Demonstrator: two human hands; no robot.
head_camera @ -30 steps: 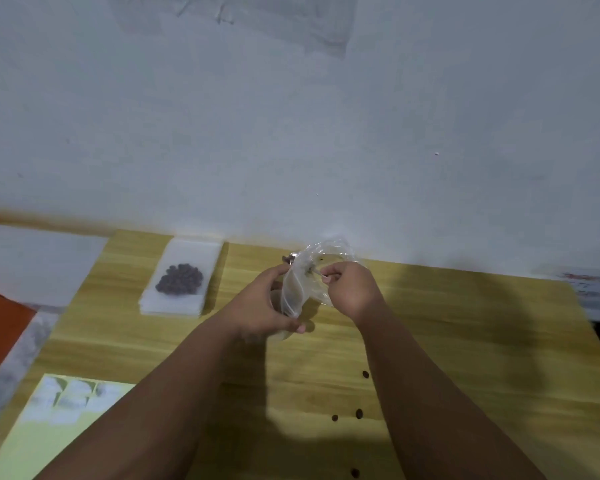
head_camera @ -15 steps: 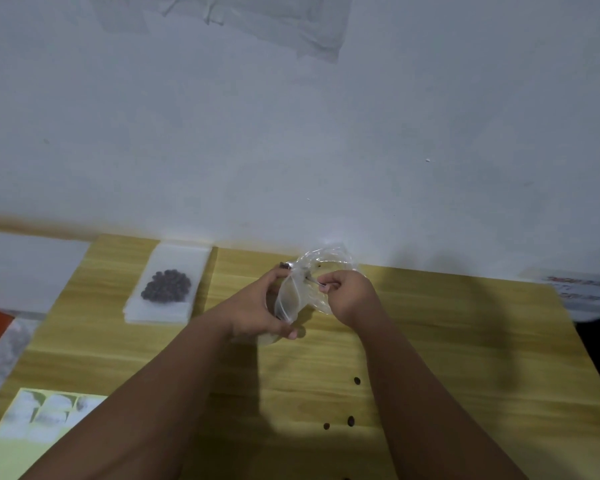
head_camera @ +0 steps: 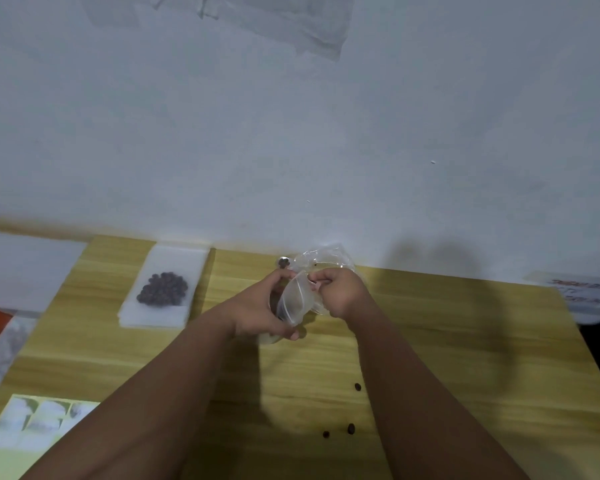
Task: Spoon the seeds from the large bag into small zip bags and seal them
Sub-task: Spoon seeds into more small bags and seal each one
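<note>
The left hand (head_camera: 264, 315) grips the small zip bag (head_camera: 297, 301), the right hand (head_camera: 342, 294) pinches its rim; best to keep that mouth wide and upright.

A pale grey-white wall (head_camera: 291, 133) is rising behind the light wooden tabletop (head_camera: 465, 341), which is catching soft, dark shadows.

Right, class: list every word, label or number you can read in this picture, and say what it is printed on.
Nothing can be read.
White sheet at far right: reddish print, too blurred to read.
Yellow-green card at bottom left: pictures only, no legible text.
</note>
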